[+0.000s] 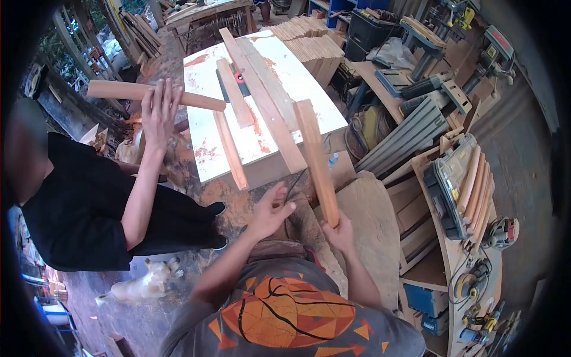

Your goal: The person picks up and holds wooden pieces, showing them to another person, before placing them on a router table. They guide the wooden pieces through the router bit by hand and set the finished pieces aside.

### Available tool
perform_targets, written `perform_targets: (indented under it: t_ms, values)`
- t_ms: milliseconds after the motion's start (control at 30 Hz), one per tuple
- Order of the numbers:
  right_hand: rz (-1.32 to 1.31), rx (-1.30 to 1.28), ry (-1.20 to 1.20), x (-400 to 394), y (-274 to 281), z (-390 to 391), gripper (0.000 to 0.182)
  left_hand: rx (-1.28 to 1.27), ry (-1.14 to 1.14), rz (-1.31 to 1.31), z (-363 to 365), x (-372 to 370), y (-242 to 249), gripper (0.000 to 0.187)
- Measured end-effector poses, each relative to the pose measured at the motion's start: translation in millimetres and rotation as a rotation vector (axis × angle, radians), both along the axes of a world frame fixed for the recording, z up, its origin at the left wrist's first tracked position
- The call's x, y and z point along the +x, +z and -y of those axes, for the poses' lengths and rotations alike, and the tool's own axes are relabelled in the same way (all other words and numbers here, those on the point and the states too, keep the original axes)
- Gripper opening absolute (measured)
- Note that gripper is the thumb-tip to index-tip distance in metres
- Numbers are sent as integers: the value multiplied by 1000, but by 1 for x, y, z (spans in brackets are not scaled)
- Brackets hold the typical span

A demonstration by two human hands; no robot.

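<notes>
While right hand (340, 233) grips wooden slat (317, 160), left hand (269, 213) open (empty), tray (447, 191) holding rounded sticks (476, 190).

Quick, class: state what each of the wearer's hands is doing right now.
Left hand: open, fingers spread, holding nothing.
Right hand: closed on the lower end of a wooden slat.

The left hand (270, 215) is raised with fingers spread loosely, gripping nothing. The right hand (340, 233) is closed, apparently tightly, with both forearms bent upward from the chest.
</notes>
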State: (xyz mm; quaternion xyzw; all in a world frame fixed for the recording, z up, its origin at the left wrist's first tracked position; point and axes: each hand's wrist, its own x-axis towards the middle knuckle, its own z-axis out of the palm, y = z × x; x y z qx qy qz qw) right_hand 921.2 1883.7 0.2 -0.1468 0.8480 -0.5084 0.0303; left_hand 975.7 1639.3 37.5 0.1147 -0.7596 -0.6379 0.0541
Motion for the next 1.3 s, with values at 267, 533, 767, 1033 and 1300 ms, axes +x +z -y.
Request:
perform_targets:
  t_ms: [267, 533, 767, 1033, 1300]
  values:
    - [76, 543, -87, -101, 17, -61, 48, 13, 10, 176, 26, 48, -44, 64]
    - [103, 742, -1, -131, 91, -61, 52, 66, 115, 227, 51, 74, -38, 59]
    - [10, 872, -57, -137, 72, -70, 50, -105, 35, 65, 34, 73, 19, 54]
    - [345, -156, -163, -96, 8, -85, 31, -205, -404, -855, -38, 43, 248, 38]
    - [568, -382, -304, 24, -44, -83, 32, 19, -577, -858, -108, 38, 305, 22]
